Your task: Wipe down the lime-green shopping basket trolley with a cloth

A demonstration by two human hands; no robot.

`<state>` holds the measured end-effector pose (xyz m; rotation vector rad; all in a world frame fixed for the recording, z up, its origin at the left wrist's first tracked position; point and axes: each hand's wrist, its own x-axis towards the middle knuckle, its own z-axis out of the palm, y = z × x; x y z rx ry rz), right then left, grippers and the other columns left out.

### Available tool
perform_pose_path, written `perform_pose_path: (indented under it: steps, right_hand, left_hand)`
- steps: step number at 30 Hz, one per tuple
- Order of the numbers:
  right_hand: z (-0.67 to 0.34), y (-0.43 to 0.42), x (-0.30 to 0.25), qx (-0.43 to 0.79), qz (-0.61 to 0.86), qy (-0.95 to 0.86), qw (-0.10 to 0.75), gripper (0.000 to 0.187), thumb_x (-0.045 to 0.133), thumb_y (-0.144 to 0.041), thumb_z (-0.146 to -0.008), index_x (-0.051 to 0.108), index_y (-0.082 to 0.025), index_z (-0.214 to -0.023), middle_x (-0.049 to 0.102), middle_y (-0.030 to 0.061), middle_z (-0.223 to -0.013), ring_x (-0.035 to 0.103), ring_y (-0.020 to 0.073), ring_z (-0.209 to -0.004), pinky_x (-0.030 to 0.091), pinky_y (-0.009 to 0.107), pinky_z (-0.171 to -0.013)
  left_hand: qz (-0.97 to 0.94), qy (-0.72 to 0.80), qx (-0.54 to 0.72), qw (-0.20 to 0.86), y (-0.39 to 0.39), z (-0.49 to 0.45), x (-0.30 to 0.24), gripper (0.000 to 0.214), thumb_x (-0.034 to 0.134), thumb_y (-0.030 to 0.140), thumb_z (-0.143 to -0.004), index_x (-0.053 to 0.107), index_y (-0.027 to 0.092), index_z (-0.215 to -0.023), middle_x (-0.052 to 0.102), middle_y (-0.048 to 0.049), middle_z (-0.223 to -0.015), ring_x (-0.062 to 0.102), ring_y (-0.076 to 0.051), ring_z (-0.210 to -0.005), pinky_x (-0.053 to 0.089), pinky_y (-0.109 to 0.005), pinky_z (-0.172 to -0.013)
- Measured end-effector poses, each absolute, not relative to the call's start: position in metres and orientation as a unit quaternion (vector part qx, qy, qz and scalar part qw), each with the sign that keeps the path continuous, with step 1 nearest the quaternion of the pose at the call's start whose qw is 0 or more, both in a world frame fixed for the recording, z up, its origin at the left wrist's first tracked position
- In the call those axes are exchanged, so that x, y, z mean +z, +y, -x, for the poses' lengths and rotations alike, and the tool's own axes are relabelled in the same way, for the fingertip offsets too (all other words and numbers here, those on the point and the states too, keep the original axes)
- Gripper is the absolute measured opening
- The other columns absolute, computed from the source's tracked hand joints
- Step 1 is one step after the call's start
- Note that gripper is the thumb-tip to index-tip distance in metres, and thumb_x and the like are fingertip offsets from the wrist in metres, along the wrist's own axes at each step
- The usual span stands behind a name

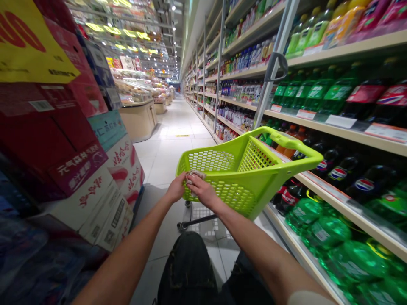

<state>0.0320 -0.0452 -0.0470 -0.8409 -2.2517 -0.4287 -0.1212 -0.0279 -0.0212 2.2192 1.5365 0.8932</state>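
Observation:
A lime-green plastic shopping cart point(229, 182) stands before my knees, its handle toward the shelves on the right. At its near left corner, my left hand point(176, 188) is closed on the rim, with its fingertips partly hidden beside the cloth. My right hand point(203, 192) is closed on a crumpled, greyish-brown cloth point(197, 173) and presses it against the top edge of the same corner. Both hands are close together, nearly touching. The cart's basket has honeycomb holes in its sides and a folding grid panel point(254, 156) near the handle.
Shelves of bottled drinks point(318, 91) line the right side, close to the cart. Stacked drink cartons point(95, 182) rise on the left. A tiled aisle point(171, 127) runs ahead, past a rounded wooden display counter point(140, 120). A grey hook-shaped handle point(276, 65) hangs at a shelf post.

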Motion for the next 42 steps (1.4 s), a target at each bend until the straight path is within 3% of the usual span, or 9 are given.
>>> perform_pose_path:
  steps: [8, 15, 20, 24, 28, 34, 39, 42]
  right_hand:
    - [-0.030, -0.059, -0.090, -0.133, 0.308, -0.921, 0.197, 0.019, 0.050, -0.018, -0.083, 0.064, -0.016, -0.095, 0.060, 0.0072, -0.113, 0.051, 0.0172, -0.110, 0.046, 0.030, -0.092]
    - [-0.066, -0.061, -0.053, -0.163, 0.358, -0.847, 0.358, 0.026, 0.044, -0.014, -0.085, 0.062, -0.017, -0.105, 0.053, 0.0073, -0.123, 0.039, 0.0179, -0.122, 0.036, 0.034, -0.102]
    - [-0.104, -0.086, -0.090, -0.128, 0.351, -0.875, 0.309, 0.023, 0.050, -0.015, -0.082, 0.065, -0.023, -0.097, 0.062, 0.0031, -0.111, 0.054, 0.0144, -0.108, 0.047, 0.026, -0.091]
    - [-0.113, -0.091, -0.077, -0.138, 0.361, -0.846, 0.366, 0.025, 0.046, -0.014, -0.083, 0.064, -0.023, -0.100, 0.057, 0.0044, -0.119, 0.046, 0.0159, -0.117, 0.044, 0.030, -0.095]
    - [-0.122, -0.082, -0.057, -0.148, 0.387, -0.807, 0.422, 0.028, 0.045, -0.010, -0.083, 0.063, -0.019, -0.103, 0.054, 0.0089, -0.122, 0.041, 0.0190, -0.121, 0.040, 0.037, -0.098]
    - [-0.141, -0.106, -0.094, -0.098, 0.419, -0.832, 0.350, 0.025, 0.047, -0.017, -0.083, 0.065, -0.027, -0.097, 0.060, 0.0016, -0.114, 0.053, 0.0149, -0.109, 0.049, 0.027, -0.087]
    - [-0.157, -0.101, -0.058, -0.106, 0.421, -0.799, 0.416, 0.029, 0.046, -0.013, -0.083, 0.062, -0.022, -0.105, 0.052, 0.0059, -0.125, 0.040, 0.0180, -0.122, 0.038, 0.035, -0.101]
    - [-0.166, -0.094, -0.056, -0.094, 0.448, -0.798, 0.392, 0.029, 0.044, -0.013, -0.084, 0.063, -0.021, -0.105, 0.052, 0.0065, -0.124, 0.041, 0.0176, -0.121, 0.036, 0.035, -0.102]
  left_hand:
    - [-0.776, 0.562, 0.261, 0.122, -0.031, 0.128, -0.022, 0.067, 0.035, -0.004, -0.061, 0.046, 0.021, -0.123, 0.050, 0.0016, -0.127, 0.041, -0.013, -0.121, 0.032, -0.030, -0.104]
    - [-0.784, 0.567, 0.239, 0.083, -0.035, 0.120, -0.024, 0.058, 0.034, -0.002, -0.066, 0.048, 0.017, -0.119, 0.049, -0.0025, -0.128, 0.039, -0.014, -0.122, 0.033, -0.030, -0.103]
    - [-0.785, 0.594, 0.172, 0.036, -0.043, 0.117, -0.022, 0.060, 0.031, -0.001, -0.069, 0.040, 0.021, -0.124, 0.041, -0.0049, -0.135, 0.033, -0.017, -0.126, 0.028, -0.046, -0.103]
    - [-0.785, 0.609, 0.117, -0.005, -0.049, 0.103, -0.010, 0.059, 0.029, 0.001, -0.072, 0.037, 0.022, -0.126, 0.040, -0.0074, -0.136, 0.033, -0.019, -0.126, 0.019, -0.055, -0.103]
    - [-0.820, 0.562, 0.112, -0.016, -0.054, 0.070, 0.004, 0.065, 0.033, 0.001, -0.068, 0.032, 0.019, -0.130, 0.032, -0.0072, -0.140, 0.024, -0.019, -0.131, 0.018, -0.053, -0.104]
    - [-0.842, 0.534, 0.077, 0.005, -0.060, 0.041, 0.006, 0.067, 0.033, 0.001, -0.067, 0.029, 0.018, -0.132, 0.029, -0.0064, -0.141, 0.022, -0.020, -0.131, 0.018, -0.055, -0.103]
    - [-0.849, 0.521, 0.091, -0.005, -0.061, 0.023, 0.002, 0.065, 0.033, 0.003, -0.069, 0.029, 0.017, -0.132, 0.028, -0.0070, -0.142, 0.021, -0.020, -0.132, 0.015, -0.054, -0.104]
    - [-0.858, 0.504, 0.099, 0.004, -0.063, 0.009, -0.003, 0.067, 0.033, 0.005, -0.069, 0.023, 0.014, -0.135, 0.021, -0.0069, -0.144, 0.016, -0.020, -0.133, 0.017, -0.052, -0.105]
